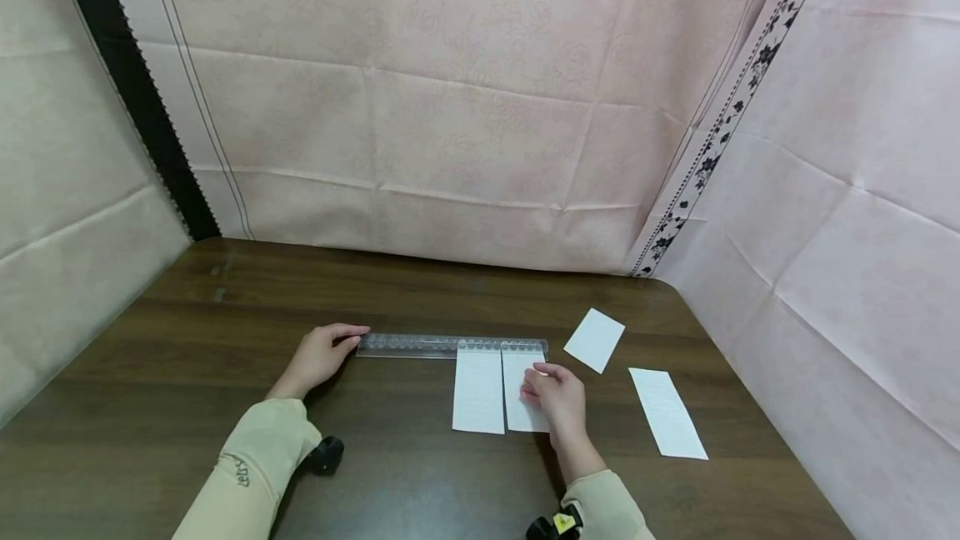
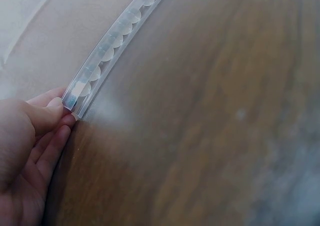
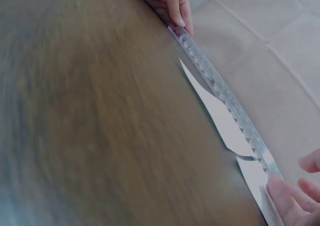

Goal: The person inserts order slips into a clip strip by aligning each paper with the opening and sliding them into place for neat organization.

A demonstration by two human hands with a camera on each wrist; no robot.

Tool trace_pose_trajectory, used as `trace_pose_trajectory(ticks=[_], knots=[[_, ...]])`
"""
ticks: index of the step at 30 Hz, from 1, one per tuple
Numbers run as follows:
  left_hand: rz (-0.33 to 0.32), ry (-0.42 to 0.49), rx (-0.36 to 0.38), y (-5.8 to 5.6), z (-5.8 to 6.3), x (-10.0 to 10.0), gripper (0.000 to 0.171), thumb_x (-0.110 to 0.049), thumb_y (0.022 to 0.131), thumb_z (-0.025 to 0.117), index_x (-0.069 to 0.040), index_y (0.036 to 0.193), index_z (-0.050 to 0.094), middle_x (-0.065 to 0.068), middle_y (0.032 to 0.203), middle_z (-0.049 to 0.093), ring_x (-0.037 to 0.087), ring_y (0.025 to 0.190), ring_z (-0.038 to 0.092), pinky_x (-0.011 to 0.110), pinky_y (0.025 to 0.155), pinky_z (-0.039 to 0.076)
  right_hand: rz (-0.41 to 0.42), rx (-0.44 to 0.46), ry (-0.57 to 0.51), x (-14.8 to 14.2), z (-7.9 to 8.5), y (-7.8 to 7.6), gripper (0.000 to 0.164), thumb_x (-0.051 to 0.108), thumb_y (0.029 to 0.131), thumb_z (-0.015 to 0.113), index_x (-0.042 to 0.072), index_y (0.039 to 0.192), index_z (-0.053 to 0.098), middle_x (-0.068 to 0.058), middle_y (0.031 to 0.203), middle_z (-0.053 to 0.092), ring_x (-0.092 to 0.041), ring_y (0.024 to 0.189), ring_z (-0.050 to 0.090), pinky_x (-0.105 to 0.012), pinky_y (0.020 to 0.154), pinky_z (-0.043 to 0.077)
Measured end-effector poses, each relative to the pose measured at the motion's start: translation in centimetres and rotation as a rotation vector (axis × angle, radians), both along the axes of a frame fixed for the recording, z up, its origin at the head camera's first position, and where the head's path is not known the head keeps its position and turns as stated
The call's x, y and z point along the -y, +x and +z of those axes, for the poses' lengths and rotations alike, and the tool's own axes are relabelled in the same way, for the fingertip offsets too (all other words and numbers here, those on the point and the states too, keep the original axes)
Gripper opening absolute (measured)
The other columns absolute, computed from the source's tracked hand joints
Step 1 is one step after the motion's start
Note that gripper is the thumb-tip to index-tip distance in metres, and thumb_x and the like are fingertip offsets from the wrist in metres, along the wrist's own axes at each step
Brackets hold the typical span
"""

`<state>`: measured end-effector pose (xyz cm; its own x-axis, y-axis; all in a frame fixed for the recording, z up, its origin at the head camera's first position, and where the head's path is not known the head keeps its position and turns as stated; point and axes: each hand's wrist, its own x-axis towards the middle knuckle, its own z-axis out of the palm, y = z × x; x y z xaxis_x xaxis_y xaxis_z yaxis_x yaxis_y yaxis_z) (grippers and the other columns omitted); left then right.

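A clear plastic strip [image 1: 411, 346] with a row of rounded tabs lies across the table. My left hand [image 1: 324, 359] pinches its left end between thumb and fingers, seen close up in the left wrist view. Two white paper slips, the left slip [image 1: 478, 394] and the right slip [image 1: 527, 417], lie side by side with their top edges overlapping the strip's right half. Over the right slip is my right hand [image 1: 558, 398], which covers part of its right side. In the right wrist view the fingers [image 3: 283, 198] are at this slip, with the thumb apart from them.
Right of my right hand lie two more white papers, a shorter paper [image 1: 595, 340] farther back and a longer slip [image 1: 668, 413] nearer. The brown wooden table [image 1: 187, 407] is bounded by pale cloth screens [image 1: 465, 132] at the back and sides.
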<state>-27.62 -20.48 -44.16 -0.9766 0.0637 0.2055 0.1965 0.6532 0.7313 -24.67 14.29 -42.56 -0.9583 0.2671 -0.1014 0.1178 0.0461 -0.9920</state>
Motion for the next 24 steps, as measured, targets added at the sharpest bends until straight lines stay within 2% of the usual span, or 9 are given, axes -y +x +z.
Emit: trace_pose_trajectory(ticks=[12,17,24], knots=[[0.002,0.002,0.012,-0.2,-0.1,0.0,0.027,-0.013,0.095,0.054,-0.006,0.120,0.064,0.018,0.122,0.058,0.038,0.115,0.050,0.054,0.094,0.039,-0.040,-0.039,-0.009,-1.5,-0.1,-0.1,0.028,0.001,0.085,0.063,-0.014,0.108,0.056,-0.020,0.083,0.065,-0.018,0.065,0.063,-0.028,0.061,0.055],[0.002,0.006,0.008,-0.2,-0.2,0.1,0.027,-0.012,0.095,0.054,-0.006,0.120,0.064,0.018,0.121,0.059,0.037,0.115,0.050,0.054,0.094,0.039,-0.055,-0.046,0.007,-2.2,-0.2,-0.1,0.027,0.001,0.086,0.063,-0.014,0.107,0.057,-0.024,0.089,0.065,-0.018,0.065,0.063,-0.027,0.061,0.055],[-0.003,0.006,0.003,-0.1,-0.2,0.1,0.027,-0.012,0.095,0.054,-0.006,0.120,0.064,0.018,0.122,0.058,0.038,0.115,0.050,0.054,0.094,0.038,-0.069,-0.069,0.013,-3.3,-0.1,-0.1,0.032,0.001,0.085,0.064,-0.015,0.111,0.054,-0.023,0.092,0.065,-0.021,0.070,0.064,-0.028,0.065,0.055]])
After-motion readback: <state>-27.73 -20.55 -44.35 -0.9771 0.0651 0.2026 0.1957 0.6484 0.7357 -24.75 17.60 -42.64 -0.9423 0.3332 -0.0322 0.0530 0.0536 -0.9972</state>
